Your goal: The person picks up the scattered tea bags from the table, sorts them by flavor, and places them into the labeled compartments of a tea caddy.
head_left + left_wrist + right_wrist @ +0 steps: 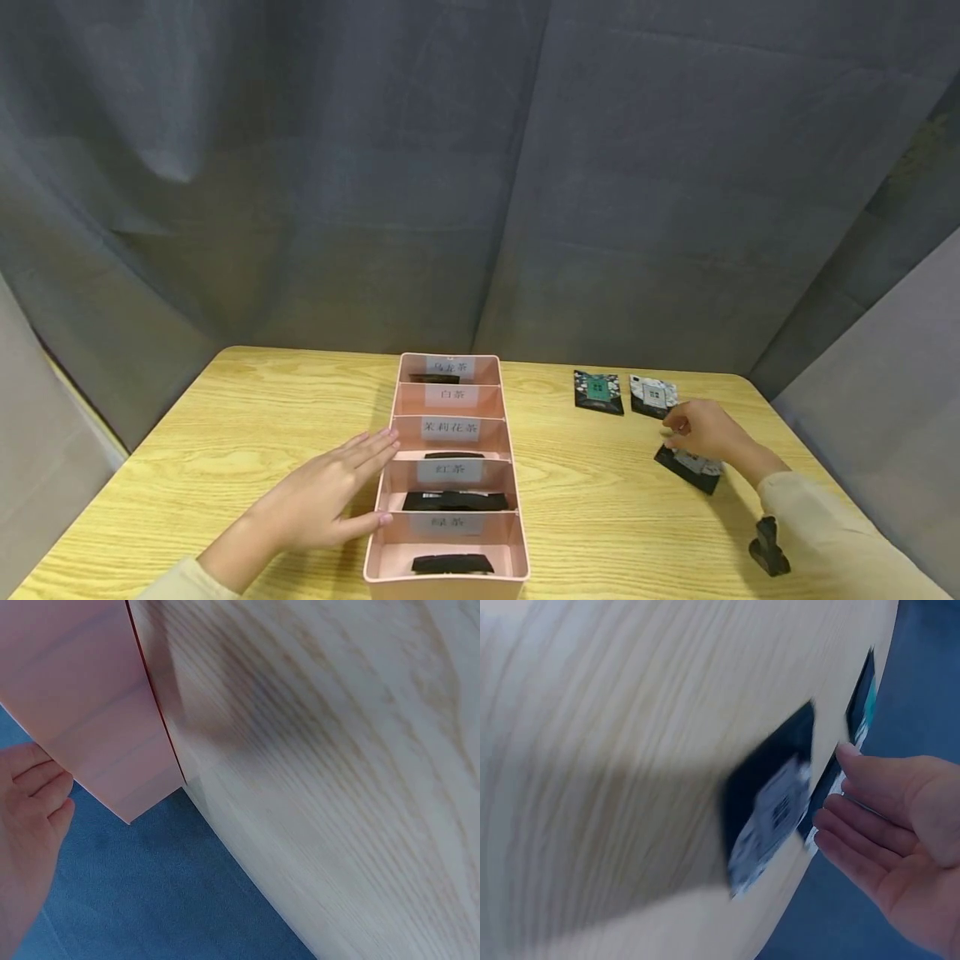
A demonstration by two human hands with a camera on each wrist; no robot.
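Note:
A long pink box [517, 546] with several compartments stands at the table's middle, its dividers bearing paper labels with tea names. My left hand [322, 492] rests its extended fingers and thumb against the box's left side. On the right, my right hand [708, 433] hovers just above a black tea sachet [688, 475] with a grey-white floral part. In the right wrist view the fingers are loosely bent with nothing between them, and that sachet [769, 814] appears apart from the hand. Black packets [453, 564] lie in several compartments; none shows in the white-tea one.
Behind the right hand lie a green-labelled sachet [597, 392] and a white-patterned one [652, 394] side by side. The wooden table [585, 517] ends at a dark curtain [420, 208]. A black wrist mount [768, 547] is on the right sleeve.

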